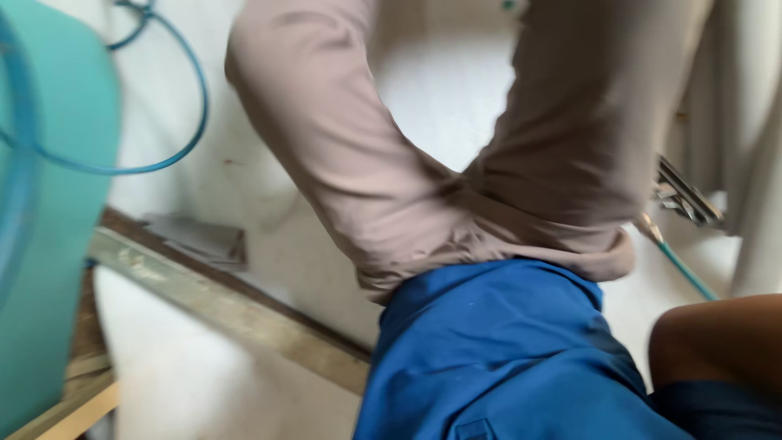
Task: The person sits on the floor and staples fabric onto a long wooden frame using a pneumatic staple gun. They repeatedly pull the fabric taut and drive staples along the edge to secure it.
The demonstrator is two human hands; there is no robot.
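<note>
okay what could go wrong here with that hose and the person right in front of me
The teal hose loops loosely over the pale floor; a foot could probably catch in it. A person in a beige shirt and blue shorts fills the view very close, so a bump seems possible. The picture is blurred and neither hand shows, so any reach would go unseen.

- Neither of the person's own hands shows in the head view; both lie outside the frame.
- A bare limb (pixel 717 338) enters at the lower right, bent and rounded (knee or forearm, the blur does not let me tell which).
- A dark blue hem (pixel 717 411) covers its lower edge.
- The beige-sleeved arm (pixel 326 155), bent at the elbow across the middle, belongs to another person who stoops close in front; its hand is hidden.
</note>
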